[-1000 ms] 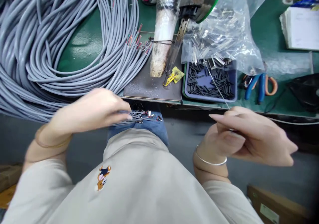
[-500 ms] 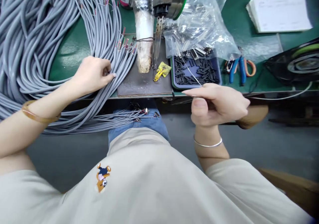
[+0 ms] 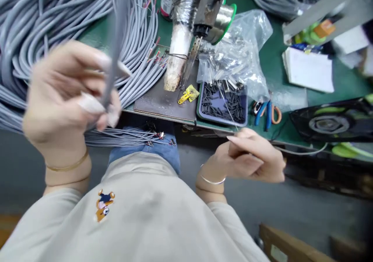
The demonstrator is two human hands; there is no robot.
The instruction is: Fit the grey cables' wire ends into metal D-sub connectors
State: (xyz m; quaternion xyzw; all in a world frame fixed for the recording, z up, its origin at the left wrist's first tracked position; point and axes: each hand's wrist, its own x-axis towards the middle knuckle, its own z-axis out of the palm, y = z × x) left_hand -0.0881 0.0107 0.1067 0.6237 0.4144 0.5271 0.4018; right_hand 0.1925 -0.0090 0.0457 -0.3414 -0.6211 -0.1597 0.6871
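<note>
My left hand (image 3: 71, 89), blurred and raised close to the camera, is closed around a grey cable (image 3: 116, 32) between thumb and fingers. Low at the table's front edge, my right hand (image 3: 250, 155) pinches a thin solder wire (image 3: 225, 102). The wire runs up over a blue tray (image 3: 223, 121) of short black tubes towards a solder spool (image 3: 223, 23) with a green rim. Many grey cables (image 3: 142, 63) with stripped, coloured ends lie behind my left hand. Across my lap rest several cables (image 3: 125, 137) with small connectors at their ends.
A white wrapped tube (image 3: 177, 56) and a metal holder (image 3: 194, 56) stand over a brown board (image 3: 163, 106) with a yellow clip (image 3: 185, 97). A clear bag (image 3: 239, 52) of metal parts overlaps the tray. To the right are cutters (image 3: 268, 114), paper (image 3: 310, 69) and a black fan-like device (image 3: 329, 124).
My left hand has come off the cable pile towards the camera, lifting one grey cable. My right hand has lowered slightly, still pinching the solder wire. The view has turned and shifted right.
</note>
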